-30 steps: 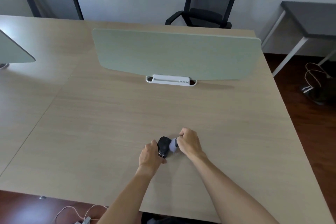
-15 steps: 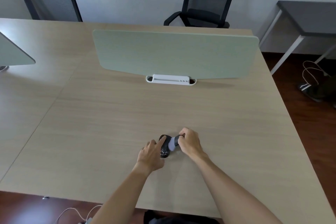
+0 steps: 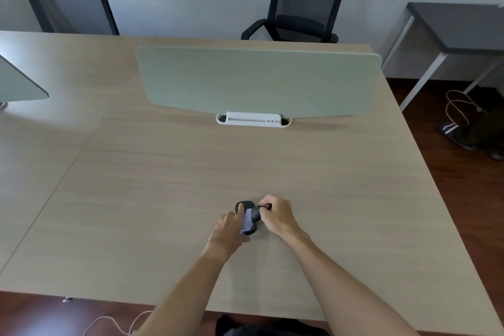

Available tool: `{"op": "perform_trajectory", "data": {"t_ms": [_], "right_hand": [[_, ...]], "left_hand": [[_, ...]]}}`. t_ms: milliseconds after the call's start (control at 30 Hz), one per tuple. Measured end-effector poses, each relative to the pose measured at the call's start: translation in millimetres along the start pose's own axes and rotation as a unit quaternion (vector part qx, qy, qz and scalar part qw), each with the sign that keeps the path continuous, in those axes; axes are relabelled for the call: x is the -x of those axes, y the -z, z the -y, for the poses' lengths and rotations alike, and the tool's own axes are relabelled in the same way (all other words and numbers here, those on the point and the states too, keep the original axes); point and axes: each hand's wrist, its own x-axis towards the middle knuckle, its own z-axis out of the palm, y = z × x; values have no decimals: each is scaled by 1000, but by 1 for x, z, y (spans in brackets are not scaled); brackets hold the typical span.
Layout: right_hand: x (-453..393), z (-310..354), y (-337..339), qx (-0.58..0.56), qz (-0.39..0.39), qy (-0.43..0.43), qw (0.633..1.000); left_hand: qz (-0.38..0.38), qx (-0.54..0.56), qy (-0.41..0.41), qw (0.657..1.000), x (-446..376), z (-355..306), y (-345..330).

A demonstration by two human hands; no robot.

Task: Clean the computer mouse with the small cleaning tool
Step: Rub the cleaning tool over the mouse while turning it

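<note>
A black computer mouse [image 3: 246, 204] lies on the light wooden desk [image 3: 163, 185], near its front edge. My left hand [image 3: 228, 229] rests against the mouse's left side, with one finger on its top. My right hand [image 3: 276, 215] grips a small cleaning tool [image 3: 253, 217] with a dark handle and a pale grey-lilac head. The tool's head lies across the mouse's top. Both hands hide much of the mouse.
A pale green divider panel [image 3: 259, 82] stands across the desk on a white holder [image 3: 253, 119]. Two black mesh chairs [image 3: 300, 3] sit behind the desk. A grey side table [image 3: 458, 27] and cables [image 3: 461, 109] are at the right.
My left hand has slid forward along the mouse, one finger now on its top. The tool's head has moved over the mouse towards me. The camera has tilted slightly.
</note>
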Motion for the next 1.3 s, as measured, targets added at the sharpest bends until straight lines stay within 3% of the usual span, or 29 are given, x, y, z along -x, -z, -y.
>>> {"op": "perform_trajectory", "data": {"t_ms": [200,267,433,667,867,1000,1100,1300], "right_hand": [[5,-9,2,91,-62,-21,994],[6,-9,4,49,-74,-23,996],[7,-6,-4,-21,-1,7,1000],[7,-13,0,83,-62,-4,995],[8,-12,-5,-6,-26,28,999],[8,-15,-3,41,-29,36,998],[8,-18,3,81,-48,20,995],[10,-10,-3,-10,-15,52,998]], "left_hand": [[8,-7,10,1000,-2,-1,2],[12,-10,11,1000,-3,-1,2],[7,-9,10,1000,-3,-2,2],[7,-66,18,998,-5,-1,3],[-54,-173,-68,981,-12,4,8],[-28,-216,-124,968,-20,5,12],[-15,-188,-125,974,-22,8,10],[-24,-104,-95,990,-26,7,5]]}}
